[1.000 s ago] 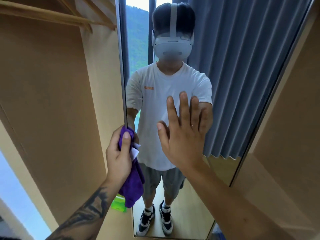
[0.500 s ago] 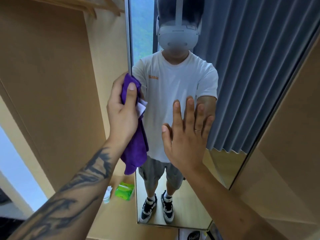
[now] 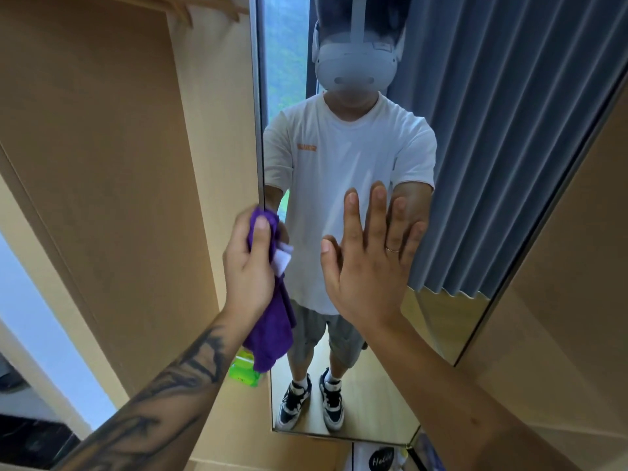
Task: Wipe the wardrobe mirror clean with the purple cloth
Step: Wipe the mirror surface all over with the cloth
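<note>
Gripping the bunched purple cloth, the left hand has its fingers clamped on it at the mirror's left edge. The right hand lies flat on the glass, fingers straight and slightly apart, beside it.

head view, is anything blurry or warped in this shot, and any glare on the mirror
In the head view, straight edges bow outward from the wide-angle lens, clearest along the mirror frame and the wardrobe panels; the left hand and the purple cloth look slightly motion-blurred, while the right hand is sharp; lighting is soft and even, with no strong glare on the glass.
</note>
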